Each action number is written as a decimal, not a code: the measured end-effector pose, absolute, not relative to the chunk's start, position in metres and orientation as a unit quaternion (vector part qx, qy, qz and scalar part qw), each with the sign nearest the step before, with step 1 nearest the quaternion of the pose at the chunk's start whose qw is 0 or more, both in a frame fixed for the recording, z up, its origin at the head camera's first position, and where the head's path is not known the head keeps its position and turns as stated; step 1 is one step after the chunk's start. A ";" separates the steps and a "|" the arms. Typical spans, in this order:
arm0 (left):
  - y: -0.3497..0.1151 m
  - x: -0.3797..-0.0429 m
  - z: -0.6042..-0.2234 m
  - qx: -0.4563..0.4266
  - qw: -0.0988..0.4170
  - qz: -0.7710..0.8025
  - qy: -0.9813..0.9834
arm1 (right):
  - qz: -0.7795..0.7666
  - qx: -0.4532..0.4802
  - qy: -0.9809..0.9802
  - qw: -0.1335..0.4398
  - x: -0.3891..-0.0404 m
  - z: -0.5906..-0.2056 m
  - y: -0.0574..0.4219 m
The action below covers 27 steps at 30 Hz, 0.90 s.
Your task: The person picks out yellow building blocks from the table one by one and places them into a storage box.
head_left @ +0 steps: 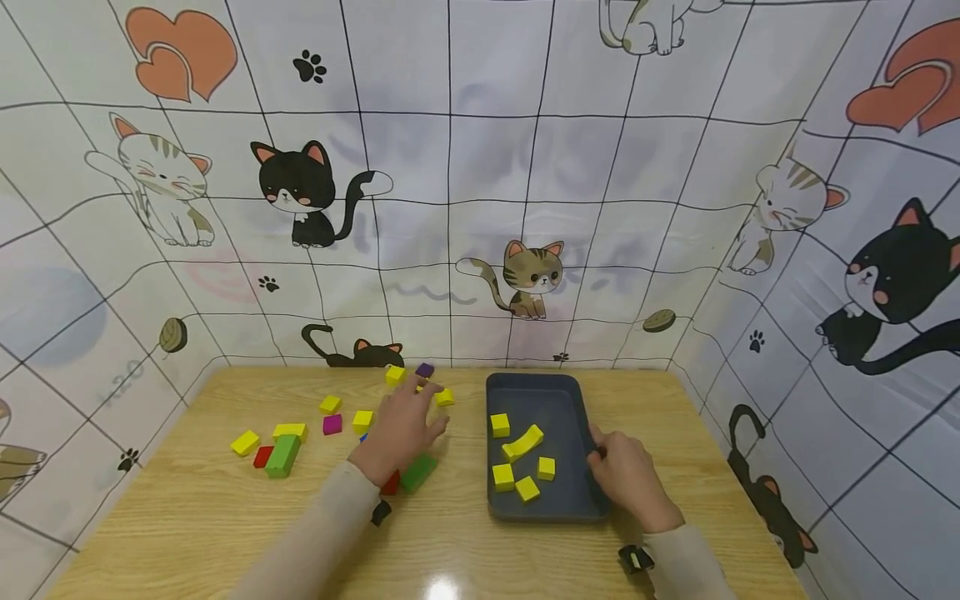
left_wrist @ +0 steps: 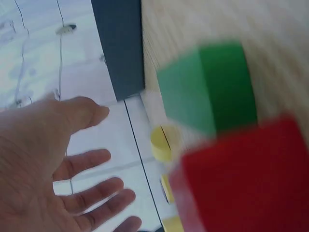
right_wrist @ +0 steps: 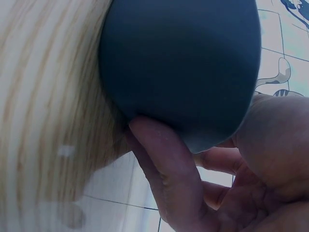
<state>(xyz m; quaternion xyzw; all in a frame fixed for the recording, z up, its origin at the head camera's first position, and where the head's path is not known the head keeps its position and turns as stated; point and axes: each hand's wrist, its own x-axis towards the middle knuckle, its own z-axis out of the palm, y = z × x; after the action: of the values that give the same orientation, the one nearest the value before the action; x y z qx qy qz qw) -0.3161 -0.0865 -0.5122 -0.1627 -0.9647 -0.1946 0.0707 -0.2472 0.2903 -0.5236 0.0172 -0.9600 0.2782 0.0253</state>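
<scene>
Head camera: above the table [head_left: 187, 525], facing forward and down, far enough back to cover the tray [head_left: 570, 417] and patterned wall [head_left: 491, 167]. Left wrist camera: rolled sideways, looking past the left hand [left_wrist: 34, 164], green block [left_wrist: 207, 87] very near. Right wrist camera: also rolled, close to the tray's outer side. All three share the tray.

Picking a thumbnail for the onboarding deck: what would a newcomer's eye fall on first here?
Probably the dark tray right of centre in the head view, holding only yellow blocks, with the right hand gripping its right side. Next, the left hand over mixed-colour blocks left of the tray. Behind them, the white sheet printed with cartoon cats likely competes for attention.
</scene>
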 end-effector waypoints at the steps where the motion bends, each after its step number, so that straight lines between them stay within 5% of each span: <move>1: -0.089 -0.320 -0.513 -0.148 0.068 -0.192 -0.968 | 0.278 0.019 -0.960 0.026 -0.247 -0.523 0.290; 13: -0.105 -0.349 -0.517 -0.047 0.042 -0.173 -0.983 | 0.285 0.016 -0.958 0.027 -0.247 -0.524 0.291; 22: -0.111 -0.354 -0.518 -0.045 -0.010 -0.161 -0.986 | 0.285 0.017 -0.958 0.028 -0.245 -0.524 0.290; 27: -0.113 -0.354 -0.516 -0.054 0.003 -0.154 -0.987 | 0.288 0.019 -0.957 0.027 -0.245 -0.523 0.289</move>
<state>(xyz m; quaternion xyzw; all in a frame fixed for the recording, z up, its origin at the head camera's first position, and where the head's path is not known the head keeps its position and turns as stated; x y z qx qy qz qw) -0.3542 -0.1130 -0.5162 -0.0538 -0.9866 -0.1540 0.0030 -0.2450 0.2893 -0.5230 0.0189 -0.9571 0.2880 0.0273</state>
